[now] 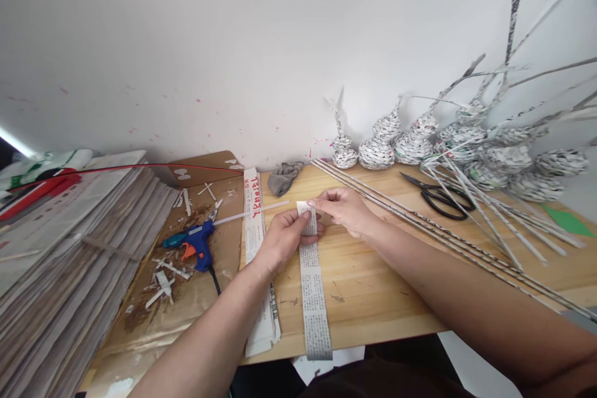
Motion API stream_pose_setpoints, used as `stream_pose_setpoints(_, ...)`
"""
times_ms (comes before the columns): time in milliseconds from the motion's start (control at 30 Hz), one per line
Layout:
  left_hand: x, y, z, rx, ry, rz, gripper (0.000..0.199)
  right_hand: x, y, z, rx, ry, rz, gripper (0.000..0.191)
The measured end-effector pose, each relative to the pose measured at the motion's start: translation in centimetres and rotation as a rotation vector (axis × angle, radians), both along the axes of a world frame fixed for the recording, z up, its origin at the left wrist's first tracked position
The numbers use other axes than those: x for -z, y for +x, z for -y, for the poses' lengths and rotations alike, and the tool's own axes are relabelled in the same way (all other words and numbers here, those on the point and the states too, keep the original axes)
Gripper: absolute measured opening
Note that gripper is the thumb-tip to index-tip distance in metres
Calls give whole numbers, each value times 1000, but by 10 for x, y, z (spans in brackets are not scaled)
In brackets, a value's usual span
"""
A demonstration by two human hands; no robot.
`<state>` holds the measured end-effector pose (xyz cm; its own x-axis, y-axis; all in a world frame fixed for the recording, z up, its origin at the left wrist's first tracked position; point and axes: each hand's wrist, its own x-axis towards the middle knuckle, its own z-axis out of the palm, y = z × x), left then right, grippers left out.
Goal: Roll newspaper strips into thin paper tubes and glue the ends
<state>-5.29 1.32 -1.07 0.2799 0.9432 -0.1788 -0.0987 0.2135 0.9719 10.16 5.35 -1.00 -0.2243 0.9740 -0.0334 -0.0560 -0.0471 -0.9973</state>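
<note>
A long strip of newspaper (pixel 314 289) runs down the wooden table and hangs over its front edge. My left hand (pixel 289 233) grips the strip near its top end, thumb on the front and fingers behind. At the top right corner, my right hand (pixel 342 208) pinches the same strip between thumb and fingertips. Just left of my left hand lies a stack of cut newspaper strips (pixel 256 249) with red lettering on the upper sheet. Thin rolled paper sticks (pixel 401 217) lie diagonally to the right of my right hand.
A blue glue gun (pixel 200 245) rests on stained cardboard (pixel 224 261) among paper scraps. Piled newspapers (pixel 93 261) fill the left. A grey glove (pixel 284 177) sits near the wall. Black scissors (pixel 441 196) lie at right, before several woven paper gourds (pixel 375 152) with long protruding sticks.
</note>
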Motion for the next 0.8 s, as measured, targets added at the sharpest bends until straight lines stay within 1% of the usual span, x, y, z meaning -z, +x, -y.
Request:
stream_pose_setpoints(67, 0, 0, 0, -5, 3, -13, 40, -2, 2, 0, -9, 1, -13, 35)
stream_pose_setpoints(100, 0, 0, 0, -9, 3, -20, 41, -3, 4, -1, -35, -12, -27, 36)
stream_pose_setpoints(200, 0, -1, 0, -15, 6, -30, 44, -6, 9, -2, -204, -53, -55, 38)
stream_pose_setpoints(267, -1, -1, 0, -10, 14, -33, 46, -6, 11, -3, -309, -43, -54, 37)
stream_pose_setpoints(333, -1, -1, 0, -12, 9, -47, 47, -5, 11, -2, -351, -26, -48, 35)
stream_pose_setpoints(433, -1, -1, 0, -24, -1, -77, 47, -3, 10, -1, -339, -13, -45, 32)
stream_pose_setpoints(567, -1, -1, 0, -34, 27, -139, 43, -1, 7, -1, -298, -12, -36, 29)
stream_pose_setpoints(667, -1, 0, 1, -27, 56, -183, 38, 0, 6, -1, -239, -43, -41, 30)
stream_pose_setpoints(800, -1, 0, 2, 25, 134, -207, 29, -2, 3, 0, -138, -88, -39, 30)
